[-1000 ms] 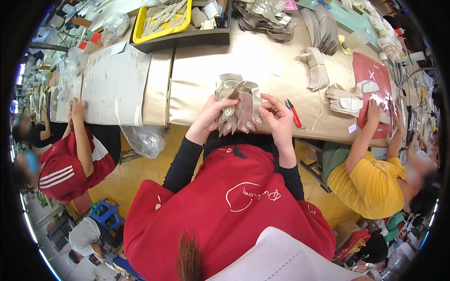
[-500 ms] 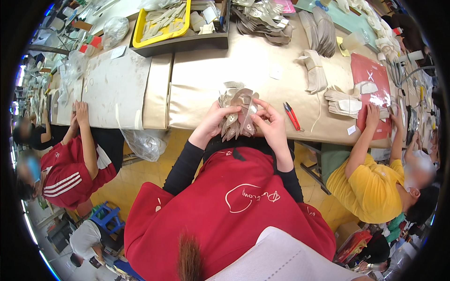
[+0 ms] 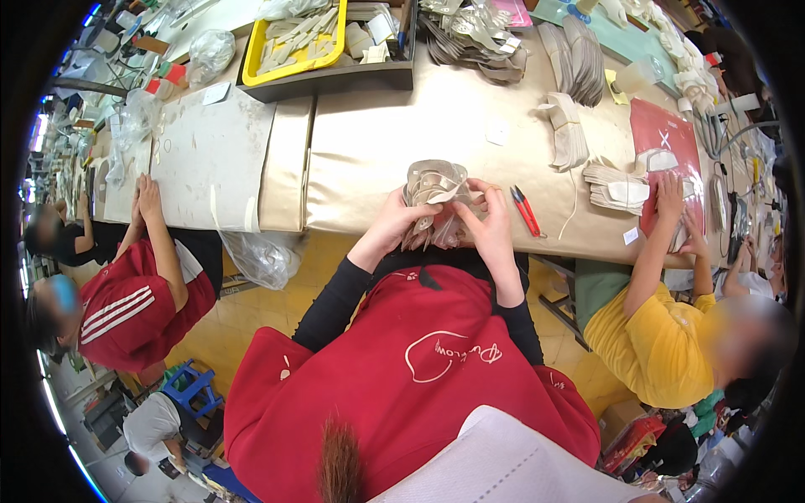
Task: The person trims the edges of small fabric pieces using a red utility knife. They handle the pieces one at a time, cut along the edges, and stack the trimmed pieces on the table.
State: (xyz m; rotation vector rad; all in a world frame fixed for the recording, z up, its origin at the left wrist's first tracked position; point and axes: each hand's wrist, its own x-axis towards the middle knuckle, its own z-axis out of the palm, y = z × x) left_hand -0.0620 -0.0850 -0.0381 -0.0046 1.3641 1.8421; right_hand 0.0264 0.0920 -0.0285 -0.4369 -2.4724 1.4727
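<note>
A bundle of thin grey-beige cut pieces [image 3: 436,178] with curved edges is held up at the table's near edge, in front of my body. My left hand [image 3: 396,222] grips its left side, thumb laid across the pieces. On the other side my right hand [image 3: 490,225] is closed on the bundle's right edge, fingers bent and thumb pointing inward. The lower pieces hang between my palms, partly hidden by the fingers. Just right of my right hand, red-handled thread snips [image 3: 527,211] lie on the table.
The table [image 3: 360,142] has a shiny tan cover. A black box [image 3: 335,84] with a yellow tray [image 3: 289,74] stands at the far left, several grey bundles [image 3: 572,63] at the far right. Co-workers sit on both sides, the right one's hand [image 3: 669,197] on a red sheet [image 3: 658,117].
The bundle has turned in my hands, and its fanned pieces now sit closer together with rounded ends upward. My right hand has shifted slightly right, its fingers more curled.
</note>
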